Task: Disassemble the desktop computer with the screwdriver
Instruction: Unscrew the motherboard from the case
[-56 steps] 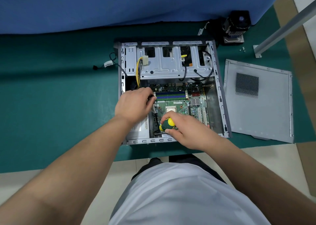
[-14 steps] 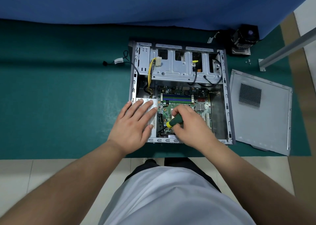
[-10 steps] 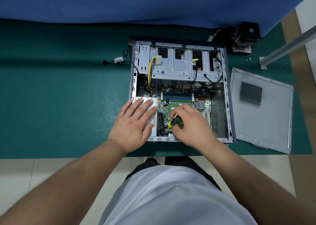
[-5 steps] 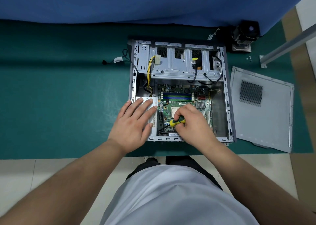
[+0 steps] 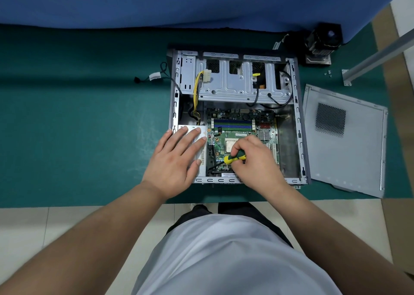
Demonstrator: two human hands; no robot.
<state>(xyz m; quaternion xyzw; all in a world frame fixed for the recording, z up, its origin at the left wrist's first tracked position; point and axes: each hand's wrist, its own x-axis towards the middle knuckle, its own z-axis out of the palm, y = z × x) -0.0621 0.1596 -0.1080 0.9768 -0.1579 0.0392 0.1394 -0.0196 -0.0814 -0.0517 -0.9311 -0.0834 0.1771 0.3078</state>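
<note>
My right hand [image 5: 255, 158] grips the screwdriver [image 5: 234, 158] by its green-and-yellow handle, fingers curled round it. The tool's long axis slants from my fist at centre-right of the frame down toward the lower left: the yellow collar sits just left of my knuckles, and the dark shaft runs on from there to a tip near the lower-left corner of the motherboard [image 5: 237, 135]. I cannot see whether the tip is seated in a screw head; it is too small and dark there.

My left hand [image 5: 177, 158] lies flat with straight, spread fingers on the pale power supply [image 5: 201, 131] in the lower-left bay of the desktop computer [image 5: 237, 88], which lies open on the green desk [image 5: 85, 126], centre-right of the frame. The removed side panel [image 5: 358, 158] rests on the desk, off to the right.

So the target lies to the lower left of my right hand, between my two hands. I judge the next move is a twist about that slanted axis, with the left hand steadying the case.
</note>
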